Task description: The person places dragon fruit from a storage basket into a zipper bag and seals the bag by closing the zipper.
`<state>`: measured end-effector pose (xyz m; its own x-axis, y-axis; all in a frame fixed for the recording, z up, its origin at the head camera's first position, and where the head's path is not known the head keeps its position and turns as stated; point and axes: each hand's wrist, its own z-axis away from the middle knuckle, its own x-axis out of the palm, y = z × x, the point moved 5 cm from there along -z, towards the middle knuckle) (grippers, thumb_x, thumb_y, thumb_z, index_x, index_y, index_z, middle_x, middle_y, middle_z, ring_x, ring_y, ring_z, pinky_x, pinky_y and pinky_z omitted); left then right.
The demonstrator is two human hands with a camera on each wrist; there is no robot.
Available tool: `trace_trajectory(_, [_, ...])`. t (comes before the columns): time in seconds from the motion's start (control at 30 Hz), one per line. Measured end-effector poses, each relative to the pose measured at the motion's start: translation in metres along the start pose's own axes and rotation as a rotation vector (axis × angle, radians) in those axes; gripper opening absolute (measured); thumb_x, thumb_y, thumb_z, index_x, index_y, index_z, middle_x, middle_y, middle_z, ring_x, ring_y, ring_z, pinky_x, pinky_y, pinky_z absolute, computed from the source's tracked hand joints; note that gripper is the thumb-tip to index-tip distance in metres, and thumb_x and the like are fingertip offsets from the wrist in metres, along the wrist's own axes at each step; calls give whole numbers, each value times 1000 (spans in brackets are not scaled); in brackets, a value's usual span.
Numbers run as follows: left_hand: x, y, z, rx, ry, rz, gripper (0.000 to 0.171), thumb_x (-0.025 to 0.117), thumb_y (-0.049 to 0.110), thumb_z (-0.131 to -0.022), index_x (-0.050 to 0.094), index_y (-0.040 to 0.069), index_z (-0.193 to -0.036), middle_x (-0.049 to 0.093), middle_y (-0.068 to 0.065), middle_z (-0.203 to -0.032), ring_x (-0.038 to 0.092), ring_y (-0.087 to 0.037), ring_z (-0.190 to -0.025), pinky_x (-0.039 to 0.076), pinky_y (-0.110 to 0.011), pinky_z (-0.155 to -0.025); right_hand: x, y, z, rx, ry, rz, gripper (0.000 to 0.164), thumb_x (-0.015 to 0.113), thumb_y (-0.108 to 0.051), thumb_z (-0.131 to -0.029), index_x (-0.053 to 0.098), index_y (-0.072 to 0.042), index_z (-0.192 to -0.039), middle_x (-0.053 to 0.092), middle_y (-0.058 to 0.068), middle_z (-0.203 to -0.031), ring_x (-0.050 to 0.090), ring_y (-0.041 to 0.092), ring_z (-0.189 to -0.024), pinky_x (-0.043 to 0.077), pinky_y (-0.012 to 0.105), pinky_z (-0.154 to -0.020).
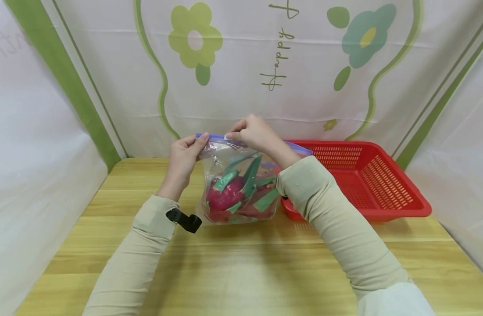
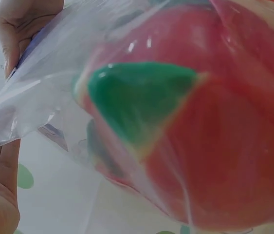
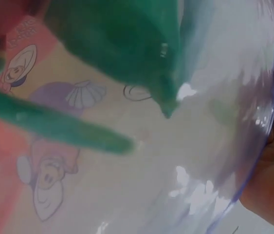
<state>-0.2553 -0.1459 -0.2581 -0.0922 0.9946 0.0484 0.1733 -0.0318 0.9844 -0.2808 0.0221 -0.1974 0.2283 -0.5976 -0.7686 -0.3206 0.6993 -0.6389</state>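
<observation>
A clear zip bag with a purple-blue zip strip is held upright over the wooden table. Inside it lies a dragon fruit, deep pink with green scales, also large in the left wrist view behind the plastic. My left hand pinches the bag's top left corner, thumb in front. Along the same strip, my right hand pinches at a small white slider with thumb and fingers. Cartoon shell prints on the plastic show in the right wrist view.
Right of the bag stands a red perforated basket, partly hidden by the bag and right forearm. The wooden table meets a white printed curtain at the back. More white cloth hangs at both sides.
</observation>
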Motion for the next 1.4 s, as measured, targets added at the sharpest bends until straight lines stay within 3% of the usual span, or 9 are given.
trace_trajectory(0.1, [-2, 1, 1, 3, 21, 21, 36, 60, 23, -94, 63, -7, -113, 68, 16, -67, 64, 2, -62, 56, -14, -68, 0, 2, 0, 5, -9, -12, 28, 62, -27, -91, 74, -9, -108, 69, 7, -119, 60, 21, -112, 50, 39, -95])
trace_trajectory(0.27, [-7, 1, 1, 15, 18, 86, 13, 59, 18, -94, 69, 12, -89, 69, 14, -66, 66, 1, -61, 56, -15, -68, -2, 5, 1, 2, -22, 5, 28, 60, -27, -91, 74, -8, -107, 70, 7, -117, 61, 21, -109, 50, 39, -92])
trace_trajectory(0.37, [-12, 0, 1, 28, 21, 115, 22, 57, 15, -95, 68, 22, -77, 69, 14, -65, 66, 2, -60, 56, -14, -67, -2, 6, 2, -2, -36, 5, 27, 60, -27, -92, 74, -8, -106, 73, 8, -109, 65, 21, -103, 50, 38, -89])
trace_trajectory(0.47, [-17, 0, 1, 37, 38, 114, 27, 56, 15, -95, 68, 26, -74, 69, 14, -64, 66, 2, -60, 56, -14, -67, -2, 7, 3, 0, -46, 1, 28, 59, -27, -93, 74, -8, -106, 75, 8, -100, 67, 20, -101, 50, 39, -94])
trace_trajectory(0.63, [-23, 0, 1, 34, 29, 128, 24, 57, 17, -94, 69, 24, -75, 70, 13, -65, 67, 1, -61, 56, -14, -67, -4, 13, 3, 0, -40, 3, 28, 58, -28, -93, 74, -10, -106, 76, 8, -96, 66, 21, -105, 47, 41, -100])
trace_trajectory(0.93, [-23, 0, -3, -67, -159, 88, 6, 63, 21, -90, 68, 17, -89, 73, 12, -76, 69, 1, -71, 55, -14, -76, -6, 20, 2, 4, -13, 22, 29, 59, -28, -93, 73, -8, -109, 73, 10, -107, 64, 23, -106, 50, 41, -93])
trace_trajectory(1.0, [-23, 0, -4, -79, -186, 61, 10, 65, 24, -89, 66, 15, -94, 72, 12, -79, 69, 0, -75, 55, -14, -79, -6, 20, 3, 7, -13, 23, 29, 59, -28, -93, 73, -9, -109, 73, 10, -109, 64, 24, -104, 50, 40, -91])
trace_trajectory(1.23, [-20, 4, -4, -95, -162, 24, 46, 68, 25, -86, 59, 1, -125, 71, 13, -86, 68, -1, -82, 54, -14, -82, -3, 16, 1, -1, -40, -2, 28, 61, -29, -92, 73, -10, -108, 74, 9, -104, 68, 21, -95, 54, 36, -87])
trace_trajectory(1.4, [-17, 7, -3, -84, -124, 6, 53, 69, 24, -85, 57, -4, -127, 72, 17, -84, 68, 0, -86, 54, -13, -81, 0, 11, 0, -12, -54, -19, 28, 61, -28, -92, 73, -8, -108, 75, 10, -100, 69, 21, -92, 56, 35, -84])
